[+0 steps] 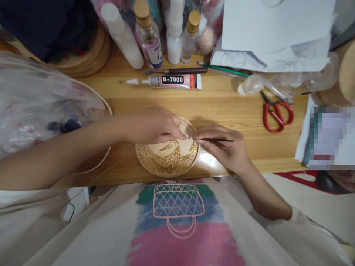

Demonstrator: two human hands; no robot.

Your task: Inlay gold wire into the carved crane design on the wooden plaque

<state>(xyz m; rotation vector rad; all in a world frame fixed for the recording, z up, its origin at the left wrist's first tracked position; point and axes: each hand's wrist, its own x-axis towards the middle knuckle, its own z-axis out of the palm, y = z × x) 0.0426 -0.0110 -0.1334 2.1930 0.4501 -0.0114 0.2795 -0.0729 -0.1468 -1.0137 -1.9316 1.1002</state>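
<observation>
A round, pale wooden disc (pixel 155 168) lies near the table's front edge. On it is a long-necked bird (pixel 174 155) worked in raised gold lines, with its wings spread along the lower rim. My left hand (pixel 159 127) rests across the disc's upper left, its thumb and finger closed near the middle; whatever they pinch is too small to make out. From the right, my right hand (pixel 224 146) grips a thin dark stick-like tool (pixel 216 139). Its tip meets the disc beside my left fingertips. My left hand hides the disc's upper left part.
Beyond the disc lie a B-7000 glue tube (pixel 174 81) and a dark-handled spatula (pixel 183 71). Several bottles (pixel 149 40) stand behind. Red-handled scissors (pixel 277 114) lie right, below papers (pixel 277 29). A clear plastic bag (pixel 41 111) fills the left.
</observation>
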